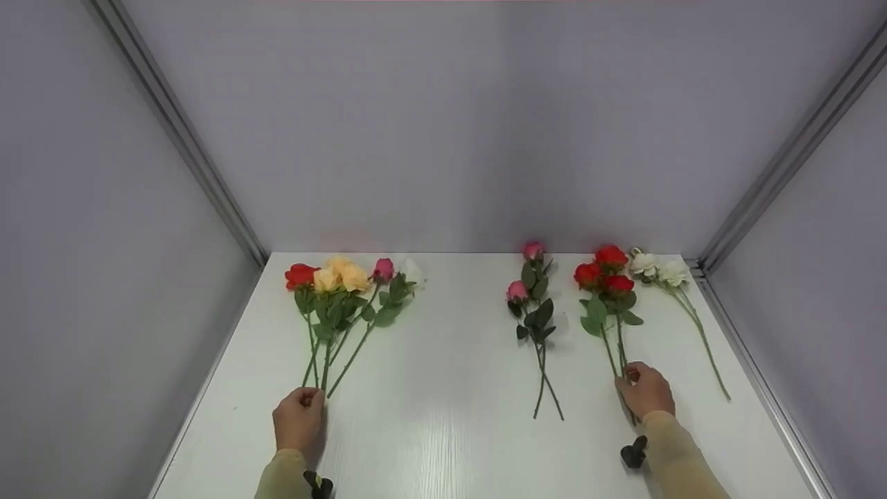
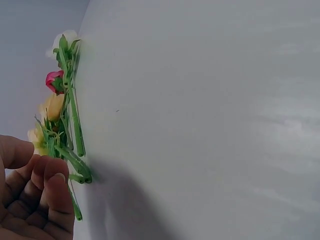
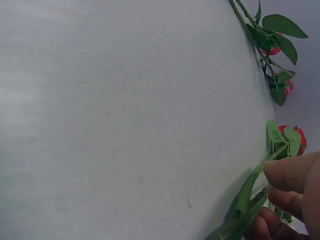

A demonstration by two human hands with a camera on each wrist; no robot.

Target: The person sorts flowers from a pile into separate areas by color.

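On the left of the head view my left hand is at the lower stem ends of a mixed bunch. Its fingers are loosely curled, and no stem shows between thumb and fingertips in the left wrist view. That bunch has yellow flowers, a red flower, a pink rose and a pale white flower. My right hand pinches the lower stems of red roses. Their green stems run between thumb and fingers in the right wrist view.
Two pink roses with crossed stems lie right of the middle. White flowers with long stems lie at the right edge. The white table is bounded by grey panels at the back and sides.
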